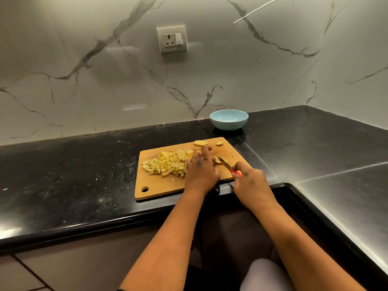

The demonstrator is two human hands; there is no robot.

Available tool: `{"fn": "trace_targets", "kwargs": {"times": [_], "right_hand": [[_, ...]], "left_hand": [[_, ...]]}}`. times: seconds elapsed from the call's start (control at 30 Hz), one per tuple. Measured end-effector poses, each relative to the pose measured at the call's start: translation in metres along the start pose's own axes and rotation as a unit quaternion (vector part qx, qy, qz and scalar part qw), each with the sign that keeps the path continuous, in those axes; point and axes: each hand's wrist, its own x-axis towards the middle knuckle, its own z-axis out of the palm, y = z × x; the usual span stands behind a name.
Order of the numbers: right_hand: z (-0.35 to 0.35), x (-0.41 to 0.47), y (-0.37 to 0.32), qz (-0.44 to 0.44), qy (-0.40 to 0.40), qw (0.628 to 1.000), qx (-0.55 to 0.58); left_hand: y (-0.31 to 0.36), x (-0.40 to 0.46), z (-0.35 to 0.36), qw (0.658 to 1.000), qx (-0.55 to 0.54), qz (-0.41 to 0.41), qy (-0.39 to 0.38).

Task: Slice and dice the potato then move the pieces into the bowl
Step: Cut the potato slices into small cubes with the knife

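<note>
Left hand [202,169] pins potato slice [218,160] steady; right hand [247,175] fingers grip knife [225,164] dicing; bowl [228,119] waits empty.

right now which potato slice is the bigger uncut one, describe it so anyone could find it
On the wooden cutting board, look at the far edge nearest the blue bowl. The larger round slice lies flat there, left of a smaller slice.

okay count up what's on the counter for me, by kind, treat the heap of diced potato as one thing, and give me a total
Bowl, light blue: 1
Wooden cutting board: 1
Knife with a red handle, held by the right hand: 1
Heap of diced potato: 1
Potato slices not yet diced at the board's far edge, one larger, one smaller: 2
Potato piece under the left hand, mostly hidden: 1
Total: 7
</note>
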Motion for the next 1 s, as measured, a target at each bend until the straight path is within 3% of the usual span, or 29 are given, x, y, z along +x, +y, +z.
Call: {"fn": "trace_targets", "kwargs": {"times": [0.53, 0.77, 1.0], "right_hand": [[0.008, 0.006, -0.011, -0.008, -0.009, 0.993, -0.121], [0.002, 0.021, -0.018, 0.033, -0.065, 0.99, -0.121], [-0.016, -0.001, 0.005, 0.036, -0.056, 0.996, -0.065]], "left_hand": [[-0.004, 0.005, 0.008, 0.998, 0.059, 0.014, 0.033], [-0.005, 0.007, 0.011, 0.997, 0.077, 0.013, 0.027], [-0.006, 0.004, 0.01, 0.998, 0.051, 0.015, 0.026]]}}
